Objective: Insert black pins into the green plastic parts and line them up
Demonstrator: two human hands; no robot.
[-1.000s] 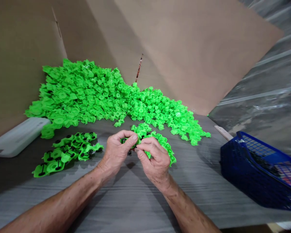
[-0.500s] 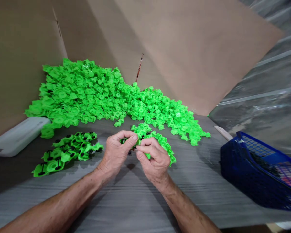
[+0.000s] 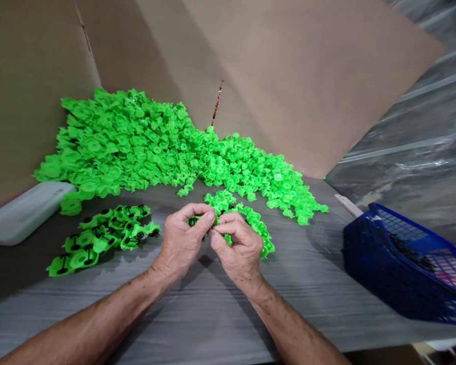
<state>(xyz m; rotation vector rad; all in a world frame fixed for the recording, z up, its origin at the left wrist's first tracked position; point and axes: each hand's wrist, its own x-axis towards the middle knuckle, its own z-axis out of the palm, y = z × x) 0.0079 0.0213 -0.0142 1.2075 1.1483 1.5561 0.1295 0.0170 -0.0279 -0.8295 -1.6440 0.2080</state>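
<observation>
Between the thumb and fingers of my left hand (image 3: 185, 237) is a small green toy car (image 3: 216, 220), mostly covered by the fingers, with dark parts showing beside it. My right hand (image 3: 240, 248) meets it from the right, thumb and forefinger pinched together at the car's edge; whatever lies in that pinch is hidden. Left of my hands, several green toy cars (image 3: 116, 230) with black wheels and axles lie grouped on the grey table (image 3: 213, 324). Just behind my right hand sits a small cluster of green plastic parts (image 3: 255, 223).
A large heap of green plastic parts (image 3: 137, 142) spreads along the back against brown boards (image 3: 281, 76). At the left lies a white plastic container (image 3: 30, 213). A blue basket (image 3: 387, 274) with dark pieces inside stands at the right edge.
My right fingers have closed in slightly toward the left, and the dark bit seen at their tips is now covered. The left hand keeps its hold; the view has shifted a little.
</observation>
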